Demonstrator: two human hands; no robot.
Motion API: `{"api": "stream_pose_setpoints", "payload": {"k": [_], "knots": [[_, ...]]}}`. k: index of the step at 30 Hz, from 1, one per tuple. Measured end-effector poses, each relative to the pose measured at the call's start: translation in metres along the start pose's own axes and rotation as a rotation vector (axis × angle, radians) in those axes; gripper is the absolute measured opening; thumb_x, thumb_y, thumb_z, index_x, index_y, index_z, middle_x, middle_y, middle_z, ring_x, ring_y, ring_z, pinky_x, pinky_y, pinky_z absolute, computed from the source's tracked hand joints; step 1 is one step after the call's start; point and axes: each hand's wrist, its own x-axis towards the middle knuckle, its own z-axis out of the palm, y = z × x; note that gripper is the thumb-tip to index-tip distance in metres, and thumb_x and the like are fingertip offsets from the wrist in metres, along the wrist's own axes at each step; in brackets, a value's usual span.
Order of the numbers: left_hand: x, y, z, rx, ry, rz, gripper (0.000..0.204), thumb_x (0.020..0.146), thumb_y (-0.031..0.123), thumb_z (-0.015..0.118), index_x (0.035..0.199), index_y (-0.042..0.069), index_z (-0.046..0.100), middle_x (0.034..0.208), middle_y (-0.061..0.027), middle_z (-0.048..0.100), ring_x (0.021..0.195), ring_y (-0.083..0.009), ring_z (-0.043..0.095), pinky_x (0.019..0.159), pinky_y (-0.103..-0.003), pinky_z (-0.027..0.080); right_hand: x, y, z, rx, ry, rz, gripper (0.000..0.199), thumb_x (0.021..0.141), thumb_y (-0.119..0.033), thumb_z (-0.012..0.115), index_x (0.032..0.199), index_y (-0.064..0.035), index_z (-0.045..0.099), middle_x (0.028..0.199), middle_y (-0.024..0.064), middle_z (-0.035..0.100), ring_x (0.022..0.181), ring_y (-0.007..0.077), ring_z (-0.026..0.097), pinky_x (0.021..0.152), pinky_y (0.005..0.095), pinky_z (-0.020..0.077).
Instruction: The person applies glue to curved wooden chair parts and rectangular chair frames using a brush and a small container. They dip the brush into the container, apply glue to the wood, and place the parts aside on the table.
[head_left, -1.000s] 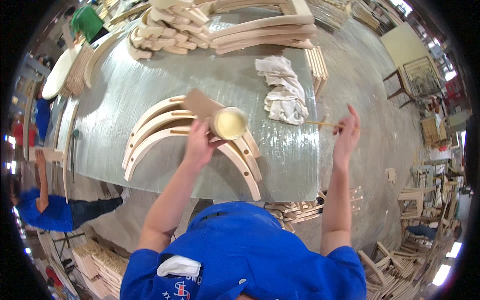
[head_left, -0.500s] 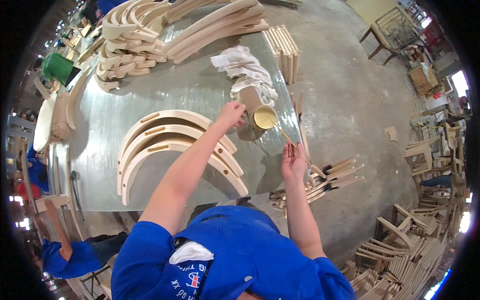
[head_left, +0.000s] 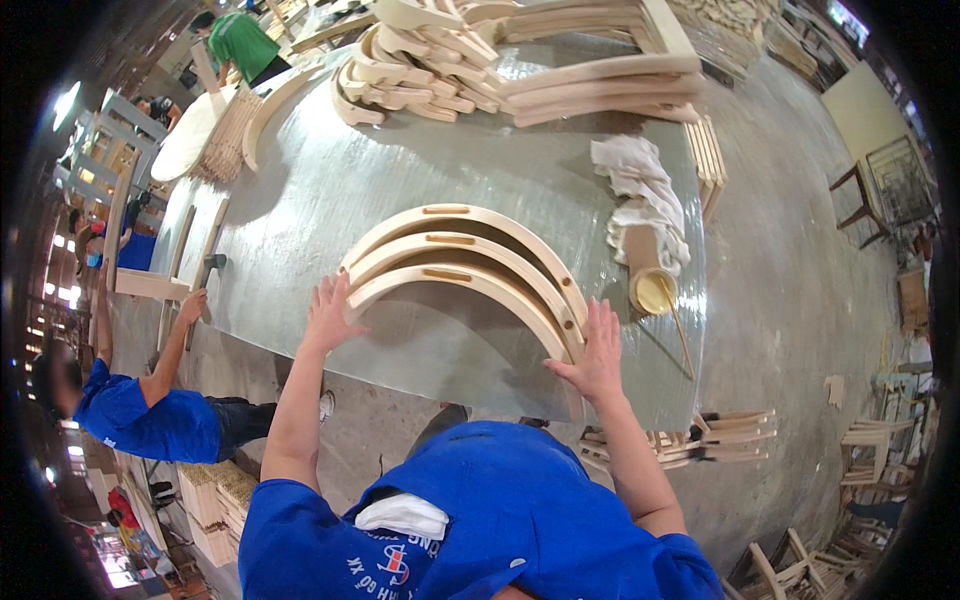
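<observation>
Three curved wooden pieces (head_left: pixel 447 243) lie nested one behind another on the table in front of me, each with a slot at the top of its arch. At their left end is my left hand (head_left: pixel 330 318), its fingers spread and thumb pointing inward. My right hand (head_left: pixel 597 360) is at their right end, fingers stretched out and thumb apart, against the outer side. Both hands look open; whether the palms press on the wood I cannot tell. To the right stands a small pot of yellowish liquid (head_left: pixel 653 292), with a thin stick (head_left: pixel 682 335) leaning out of it.
White cloths (head_left: pixel 645 190) lie behind the pot on the table (head_left: pixel 270 235). Stacks of curved wooden parts (head_left: pixel 410 70) and long wooden pieces (head_left: pixel 605 90) fill its far side. A co-worker in blue (head_left: pixel 160 410) works at the left. Wooden legs (head_left: pixel 720 435) stand beyond the right edge.
My left hand has left the pot's side for the arches' left end. My right hand has let go of the stick and moved to their right end. The view has shifted left.
</observation>
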Motion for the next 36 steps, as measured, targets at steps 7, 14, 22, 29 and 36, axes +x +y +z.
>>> {"api": "stream_pose_setpoints", "payload": {"k": [7, 14, 22, 29, 36], "knots": [[0.021, -0.056, 0.009, -0.336, -0.049, 0.138, 0.098, 0.063, 0.022, 0.07, 0.143, 0.02, 0.015, 0.138, -0.0249, 0.028, 0.118, -0.0411, 0.042, 0.096, -0.043, 0.04, 0.039, -0.034, 0.018, 0.112, -0.039, -0.022, 0.108, 0.054, -0.023, 0.077, 0.142, -0.0053, 0.018, 0.112, 0.0203, 0.046, 0.102, 0.0359, 0.047, 0.09, 0.041, 0.0407], [-0.047, -0.174, 0.022, -0.521, 0.084, 0.053, 0.093, 0.062, 0.025, 0.067, 0.14, 0.008, 0.021, 0.129, -0.0223, 0.037, 0.116, -0.0387, 0.04, 0.096, -0.043, 0.038, 0.118, -0.12, 0.083, 0.09, -0.271, -0.155, 0.105, 0.054, -0.024, 0.074, 0.143, -0.0114, 0.021, 0.111, 0.0193, 0.05, 0.103, 0.0357, 0.05, 0.089, 0.0414, 0.0429], [-0.067, -0.218, 0.055, -0.584, 0.466, -0.512, 0.104, 0.06, 0.025, 0.071, 0.141, 0.001, 0.011, 0.135, -0.0252, 0.028, 0.124, -0.0411, 0.026, 0.105, -0.046, 0.024, 0.303, -0.347, 0.245, 0.27, -0.21, -0.456, 0.082, 0.075, -0.02, 0.065, 0.143, -0.0136, 0.02, 0.116, 0.0177, 0.056, 0.107, 0.034, 0.054, 0.09, 0.0404, 0.0431], [0.039, -0.16, 0.053, -0.721, 0.62, -0.907, 0.11, 0.06, 0.028, 0.078, 0.144, 0.008, 0.009, 0.138, -0.0351, 0.008, 0.128, -0.047, 0.019, 0.103, -0.05, 0.023, 0.265, -0.37, 0.274, 0.777, -0.382, -0.351, 0.077, 0.078, -0.016, 0.063, 0.143, -0.01, 0.021, 0.105, 0.0163, 0.06, 0.097, 0.0284, 0.057, 0.089, 0.0382, 0.0434], [0.138, -0.158, 0.027, -0.786, 0.599, -1.125, 0.102, 0.063, 0.029, 0.074, 0.144, 0.014, 0.013, 0.141, -0.0322, 0.006, 0.127, -0.0468, 0.022, 0.101, -0.05, 0.028, 0.218, -0.249, 0.27, 0.636, -0.251, 0.081, 0.069, 0.081, -0.01, 0.058, 0.141, -0.0055, 0.026, 0.103, 0.0098, 0.06, 0.093, 0.0186, 0.057, 0.086, 0.0312, 0.0438]]}}
